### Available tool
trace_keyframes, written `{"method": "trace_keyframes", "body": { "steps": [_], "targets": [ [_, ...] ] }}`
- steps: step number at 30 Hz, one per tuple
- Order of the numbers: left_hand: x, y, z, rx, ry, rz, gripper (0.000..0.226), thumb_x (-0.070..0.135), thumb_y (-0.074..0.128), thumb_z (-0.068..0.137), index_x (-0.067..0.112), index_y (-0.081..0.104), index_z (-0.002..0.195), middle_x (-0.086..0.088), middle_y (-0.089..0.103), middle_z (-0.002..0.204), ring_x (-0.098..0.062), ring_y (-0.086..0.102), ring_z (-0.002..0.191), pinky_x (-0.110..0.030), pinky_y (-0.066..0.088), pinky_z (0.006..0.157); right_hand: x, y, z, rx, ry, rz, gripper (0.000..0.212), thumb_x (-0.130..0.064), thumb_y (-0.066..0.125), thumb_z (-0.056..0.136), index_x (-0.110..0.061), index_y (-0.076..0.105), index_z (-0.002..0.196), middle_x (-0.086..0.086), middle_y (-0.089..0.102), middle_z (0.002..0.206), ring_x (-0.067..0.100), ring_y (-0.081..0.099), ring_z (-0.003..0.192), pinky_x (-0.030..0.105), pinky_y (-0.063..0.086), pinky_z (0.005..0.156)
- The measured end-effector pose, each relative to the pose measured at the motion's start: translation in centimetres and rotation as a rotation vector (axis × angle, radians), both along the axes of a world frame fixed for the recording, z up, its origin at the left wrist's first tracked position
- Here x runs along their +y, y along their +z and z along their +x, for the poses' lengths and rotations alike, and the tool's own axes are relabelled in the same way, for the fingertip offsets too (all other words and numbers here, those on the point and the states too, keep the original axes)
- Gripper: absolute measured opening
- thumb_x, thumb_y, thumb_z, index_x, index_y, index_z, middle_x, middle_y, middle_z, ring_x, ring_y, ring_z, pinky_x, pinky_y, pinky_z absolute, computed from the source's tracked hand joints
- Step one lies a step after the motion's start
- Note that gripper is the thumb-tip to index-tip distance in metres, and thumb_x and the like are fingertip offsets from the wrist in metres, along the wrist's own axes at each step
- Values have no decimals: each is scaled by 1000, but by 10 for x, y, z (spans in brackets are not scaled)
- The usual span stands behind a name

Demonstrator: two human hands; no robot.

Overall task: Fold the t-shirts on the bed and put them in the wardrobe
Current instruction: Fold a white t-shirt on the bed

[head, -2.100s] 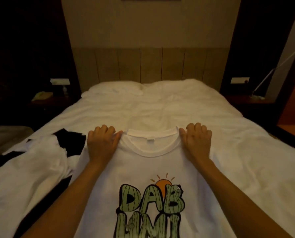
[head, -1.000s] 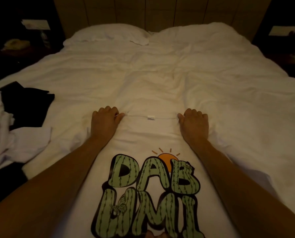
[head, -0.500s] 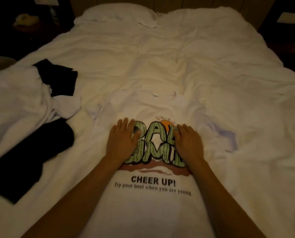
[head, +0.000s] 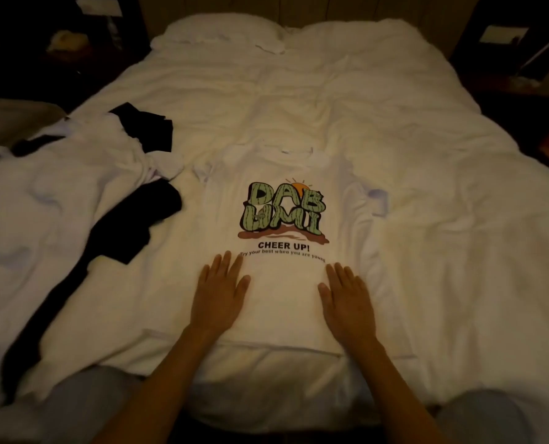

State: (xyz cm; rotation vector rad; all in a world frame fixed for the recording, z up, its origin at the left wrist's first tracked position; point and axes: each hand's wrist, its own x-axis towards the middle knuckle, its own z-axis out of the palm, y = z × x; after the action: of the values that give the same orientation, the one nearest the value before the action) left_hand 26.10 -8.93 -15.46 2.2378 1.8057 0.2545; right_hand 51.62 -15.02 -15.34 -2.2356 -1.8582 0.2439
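Both hands lie palm-down on the lower half of a white t-shirt (head: pixel 286 302), forearms entering from 6 o'clock and converging slightly toward the garment. Left hand (head: pixel 218 296): fingers straight and close together, pointing to 12 o'clock, thumb spread toward 3 o'clock; flat on the cloth, grasping nothing. Right hand (head: pixel 346 299): same pose mirrored, fingers straight, thumb spread toward 9 o'clock; likewise flat and grasping nothing. A bare strip of shirt separates the two hands.

White t-shirt: spread face-up and unfolded at the centre of the bed (head: pixel 443 193), collar toward 12 o'clock, hem toward 6 o'clock just behind the wrists. Its green cactus-letter print (head: pixel 284 208) and the caption "CHEER UP!" lie at 12 o'clock from the hands; the left fingertips touch the small text line below the caption. One sleeve (head: pixel 375 197) shows at 1 o'clock from the right hand.

Heap of white and black garments (head: pixel 84 193): at 10 o'clock from the left hand, well apart from it, beside the shirt's left edge.

Pillows (head: pixel 222 36): at 12 o'clock, at the head of the bed.
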Motion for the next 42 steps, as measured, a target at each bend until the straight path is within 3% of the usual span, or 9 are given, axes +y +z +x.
{"method": "trace_keyframes", "body": {
  "steps": [9,13,17,20,22,26,33,37,42],
  "targets": [
    [-90,-6,-15,-99,6,16,85,63,0,87,19,26,155,-7,22,162,-23,15,150,-37,4,121,-92,-4,-13,59,-34,26,72,-56,11,96,-16,32,152,7,31,158,24,24,147,36,11,121],
    [-128,2,-17,-588,183,36,48,31,55,99,7,49,141,-10,53,141,-26,47,130,-30,31,109,-130,5,-33,407,-244,282,36,-29,53,99,-9,60,128,12,60,127,29,53,119,36,40,101],
    [-142,0,-24,-1083,564,-91,35,28,61,94,0,62,114,-16,64,104,-28,62,89,-32,52,80,-150,0,-37,778,-482,220,29,-20,58,97,-5,62,121,11,64,117,29,59,109,37,44,97],
    [-136,6,-29,-1506,790,-302,17,13,53,99,4,59,87,-19,59,91,-24,59,73,-22,55,54,-140,-4,-32,1284,-668,216,20,-14,56,97,1,65,107,17,66,103,28,63,90,37,55,83],
    [-132,9,-30,-1629,838,-381,15,15,54,99,7,58,87,-18,58,92,-25,61,78,-25,58,60,-134,4,-29,1560,-771,263,10,-9,57,96,-2,64,93,16,64,90,23,62,76,27,55,66],
    [-117,15,-33,-1742,852,-388,25,15,65,93,3,61,115,-18,61,111,-27,63,92,-36,53,79,-120,17,-19,1817,-843,319,25,-10,64,91,-2,61,115,16,66,105,25,64,89,32,56,74],
    [-87,40,-48,-1915,832,-471,49,33,64,93,14,52,136,-9,62,126,-27,62,99,-45,52,83,-90,39,6,1951,-924,558,62,-7,70,87,-11,45,143,14,61,128,30,64,103,43,57,74],
    [-81,45,-53,-1927,832,-445,46,37,48,102,12,45,140,-11,56,124,-31,55,110,-54,46,93,-85,48,15,1858,-898,622,43,1,56,95,1,48,137,21,56,130,33,58,104,48,49,94],
    [-87,44,-59,-1954,783,-348,44,40,40,104,15,45,139,-12,60,121,-28,61,92,-53,57,65,-91,39,24,1677,-863,745,17,-3,51,97,-5,64,108,15,64,113,38,59,111,51,46,103]
  ]
}}
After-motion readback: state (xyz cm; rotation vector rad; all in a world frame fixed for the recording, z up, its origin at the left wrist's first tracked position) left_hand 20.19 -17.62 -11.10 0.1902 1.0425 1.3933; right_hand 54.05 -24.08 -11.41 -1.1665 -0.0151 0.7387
